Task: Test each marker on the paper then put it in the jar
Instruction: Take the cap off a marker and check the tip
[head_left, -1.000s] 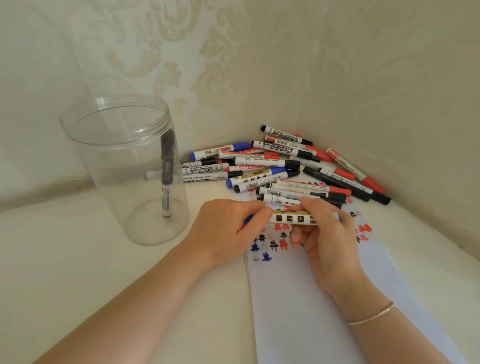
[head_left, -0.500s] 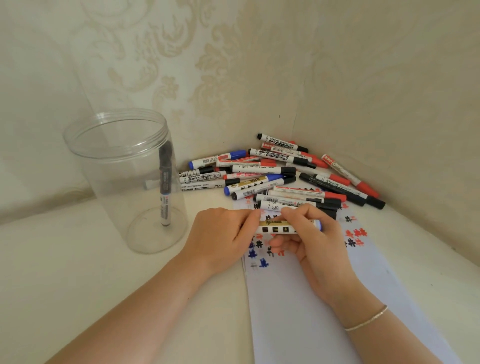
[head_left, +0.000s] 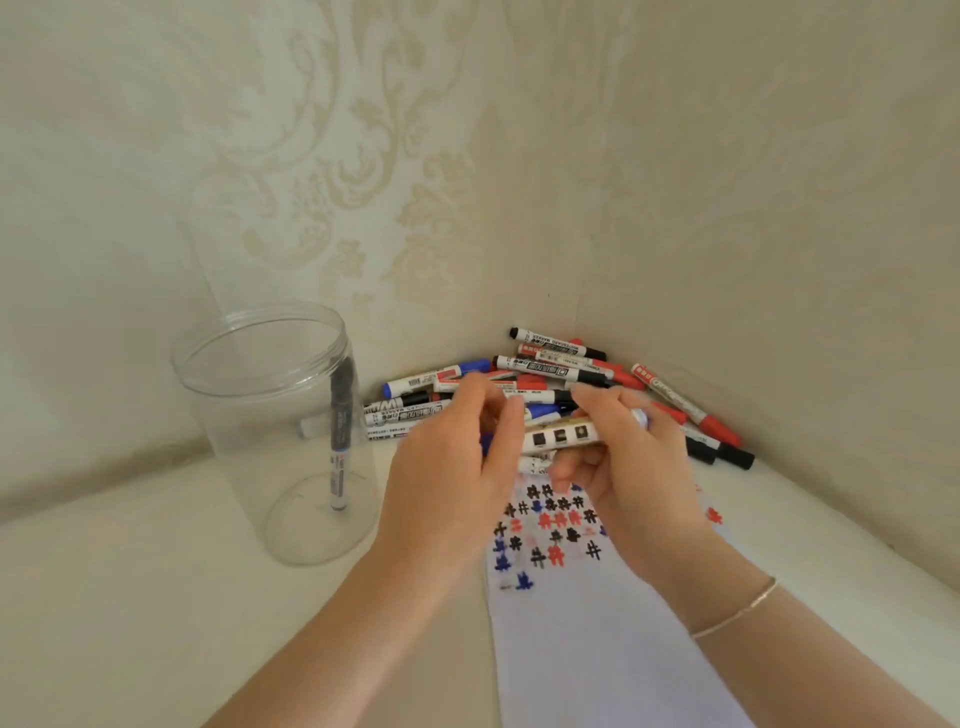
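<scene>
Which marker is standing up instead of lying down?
The marker in the jar. It stands almost upright, leaning on the wall of the clear jar, black cap at the top. The markers in the pile all lie flat.

Jar (head_left: 270, 431) clear glossy plastic; paper (head_left: 597, 639) matt white; markers (head_left: 566, 364) smooth plastic.

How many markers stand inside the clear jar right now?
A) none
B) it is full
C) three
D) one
D: a single black-capped marker leans upright against the inner wall of the clear jar, whose floor otherwise shows bare.
</scene>
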